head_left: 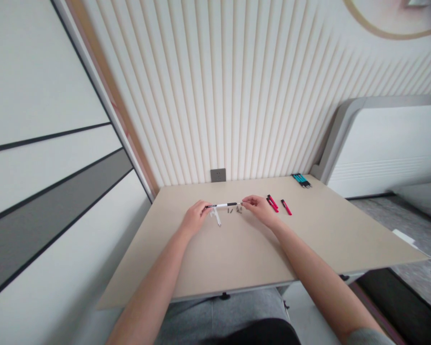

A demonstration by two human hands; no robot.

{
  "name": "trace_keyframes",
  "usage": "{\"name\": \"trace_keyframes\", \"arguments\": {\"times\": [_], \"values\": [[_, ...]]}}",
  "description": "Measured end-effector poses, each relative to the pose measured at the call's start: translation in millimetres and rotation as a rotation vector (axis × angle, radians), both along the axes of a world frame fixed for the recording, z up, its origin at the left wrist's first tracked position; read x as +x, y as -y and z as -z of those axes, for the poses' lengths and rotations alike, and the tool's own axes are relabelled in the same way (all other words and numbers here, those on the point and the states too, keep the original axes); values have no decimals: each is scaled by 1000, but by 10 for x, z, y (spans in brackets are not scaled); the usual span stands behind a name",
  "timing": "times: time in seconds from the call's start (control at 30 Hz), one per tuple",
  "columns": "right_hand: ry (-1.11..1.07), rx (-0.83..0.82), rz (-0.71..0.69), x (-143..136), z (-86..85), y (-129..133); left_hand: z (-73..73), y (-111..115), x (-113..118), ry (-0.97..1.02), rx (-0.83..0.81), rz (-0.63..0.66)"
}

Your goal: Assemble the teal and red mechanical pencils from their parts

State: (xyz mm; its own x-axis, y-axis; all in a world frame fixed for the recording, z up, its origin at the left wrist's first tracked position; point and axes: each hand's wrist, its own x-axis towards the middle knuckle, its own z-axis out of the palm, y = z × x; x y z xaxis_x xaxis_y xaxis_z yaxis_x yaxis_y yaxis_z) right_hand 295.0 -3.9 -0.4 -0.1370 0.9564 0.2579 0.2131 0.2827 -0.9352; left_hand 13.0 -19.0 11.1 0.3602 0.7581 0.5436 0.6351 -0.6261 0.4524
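Observation:
A black and white pen point(222, 205) is held level above the table, its thin tip pointing right. My left hand point(196, 215) pinches its dark left end. At the tip, the fingers of my right hand point(257, 207) are pressed together; whatever small piece they may hold is too small to make out. Beneath the pen lie white parts point(218, 218), including a slim white piece. Small dark grey pieces point(239, 210) lie near my right fingertips, with two more point(230, 211) a little to their left.
Red and black pens point(272, 203) lie right of my right hand, with another red one point(286, 207) beyond. Several blue and black pens point(301, 180) sit at the back right of the beige table point(222, 263). A ribbed wall with a grey socket point(218, 175) stands behind.

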Motion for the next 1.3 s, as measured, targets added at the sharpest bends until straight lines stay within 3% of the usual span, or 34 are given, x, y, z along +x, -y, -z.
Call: {"name": "trace_keyframes", "arguments": {"times": [0.43, 0.7, 0.97, 1.3], "values": [[-98, -94, -137, -78, -9, 40, 31, -29, 4, 4, 6, 25], [-50, -58, -122, -84, 24, 18, 56, -53, -2, -7, -11, 28], [233, 20, -63, -108, -18, 95, 41, -36, 11, 0, -7, 43], [134, 95, -72, -112, -40, 112, 50, -36, -9, 9, 3, 17]]}}
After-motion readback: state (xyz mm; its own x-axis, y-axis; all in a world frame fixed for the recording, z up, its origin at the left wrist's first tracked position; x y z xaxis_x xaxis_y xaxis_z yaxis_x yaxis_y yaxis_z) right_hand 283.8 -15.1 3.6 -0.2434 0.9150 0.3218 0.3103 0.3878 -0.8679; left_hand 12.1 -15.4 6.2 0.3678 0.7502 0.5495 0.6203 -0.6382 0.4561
